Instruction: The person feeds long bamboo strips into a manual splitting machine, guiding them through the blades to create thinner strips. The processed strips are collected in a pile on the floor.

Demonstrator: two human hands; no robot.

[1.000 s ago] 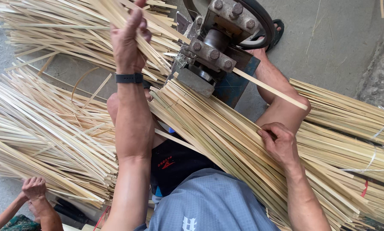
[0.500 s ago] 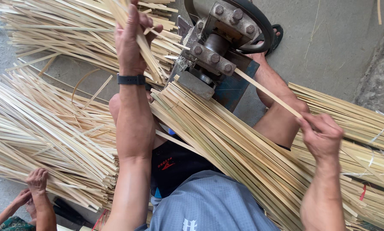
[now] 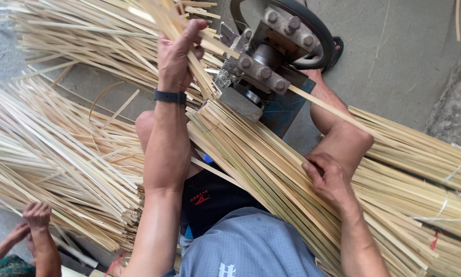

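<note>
My left hand (image 3: 176, 54), with a dark band at the wrist, is closed around a handful of thin pale bamboo strips (image 3: 199, 72) that come out of a grey metal splitting machine (image 3: 264, 66). One long strip (image 3: 333, 110) runs into the machine from the right. Down on the big bundle of bamboo strips (image 3: 271, 174) lying across my lap, my right hand (image 3: 330, 179) pinches at the strips with curled fingers.
Heaps of split strips (image 3: 61, 154) cover the floor at left and the far side. Tied bundles (image 3: 425, 154) lie at right. Another person's hands (image 3: 33, 225) reach into the left heap at bottom left. Bare concrete floor (image 3: 405, 51) lies beyond the machine.
My right hand, which had swung right along the single strip feeding the machine, has come back left onto the lap bundle. My left hand has kept its hold on the outgoing strips.
</note>
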